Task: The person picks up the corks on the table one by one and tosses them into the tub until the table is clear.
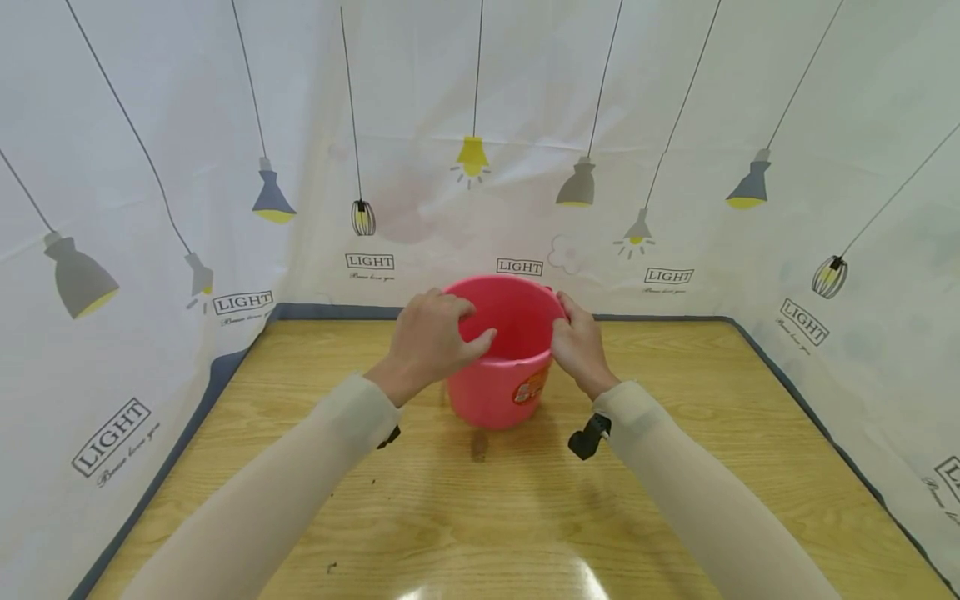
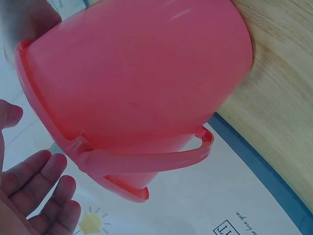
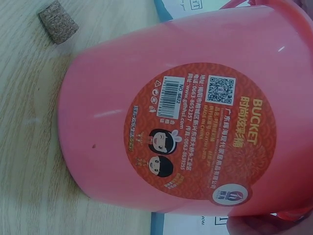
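A pink plastic bucket (image 1: 483, 392) stands near the back of the wooden table, leaning slightly, with a round orange-red label (image 3: 200, 132) on its side. My right hand (image 1: 581, 343) grips the rim at the right, where part of the hand shows by the rim in the right wrist view. At the left rim my left hand (image 1: 429, 340) hovers with fingers loosely bent and apart. In the left wrist view its fingertips (image 2: 57, 162) are close to the rim, by the bucket's carrying handle (image 2: 146, 161), which hangs down the outer side.
A small cork (image 3: 58, 22) lies on the table near the bucket's base. Light cloth walls printed with lamps (image 1: 577, 183) enclose the wooden table (image 1: 450, 517) at the back and sides, with a dark blue border along the foot.
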A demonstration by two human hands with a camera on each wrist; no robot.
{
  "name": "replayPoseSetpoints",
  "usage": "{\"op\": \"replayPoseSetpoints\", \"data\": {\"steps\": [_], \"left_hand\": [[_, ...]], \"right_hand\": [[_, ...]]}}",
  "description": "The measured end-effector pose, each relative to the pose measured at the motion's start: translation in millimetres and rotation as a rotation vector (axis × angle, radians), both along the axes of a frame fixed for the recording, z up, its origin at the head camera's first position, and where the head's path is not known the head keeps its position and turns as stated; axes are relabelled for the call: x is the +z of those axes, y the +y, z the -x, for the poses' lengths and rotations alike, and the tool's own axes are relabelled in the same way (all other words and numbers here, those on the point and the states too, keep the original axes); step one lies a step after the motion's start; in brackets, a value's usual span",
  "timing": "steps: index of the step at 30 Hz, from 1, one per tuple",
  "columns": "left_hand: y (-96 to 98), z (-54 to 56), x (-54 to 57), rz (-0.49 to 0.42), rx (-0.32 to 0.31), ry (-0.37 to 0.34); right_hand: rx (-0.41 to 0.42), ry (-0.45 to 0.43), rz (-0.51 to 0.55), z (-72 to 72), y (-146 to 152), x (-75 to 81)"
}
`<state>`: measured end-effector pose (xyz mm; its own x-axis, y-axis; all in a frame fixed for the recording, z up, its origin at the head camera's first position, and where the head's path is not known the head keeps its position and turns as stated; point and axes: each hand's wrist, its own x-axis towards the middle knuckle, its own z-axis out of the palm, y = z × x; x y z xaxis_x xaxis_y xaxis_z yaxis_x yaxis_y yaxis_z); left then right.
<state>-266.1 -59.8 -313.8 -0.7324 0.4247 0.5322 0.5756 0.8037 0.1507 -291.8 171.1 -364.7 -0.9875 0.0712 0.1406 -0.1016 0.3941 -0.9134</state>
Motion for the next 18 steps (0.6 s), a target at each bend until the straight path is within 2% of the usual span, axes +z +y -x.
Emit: {"op": "replayPoseSetpoints", "data": {"steps": [18], "left_hand": [[-5.3,-20.9,-1.1,-0.075,-0.090,0.136]], "right_hand": [[0.002,-0.001,0.013,-0.2,-1,0.9]]}}
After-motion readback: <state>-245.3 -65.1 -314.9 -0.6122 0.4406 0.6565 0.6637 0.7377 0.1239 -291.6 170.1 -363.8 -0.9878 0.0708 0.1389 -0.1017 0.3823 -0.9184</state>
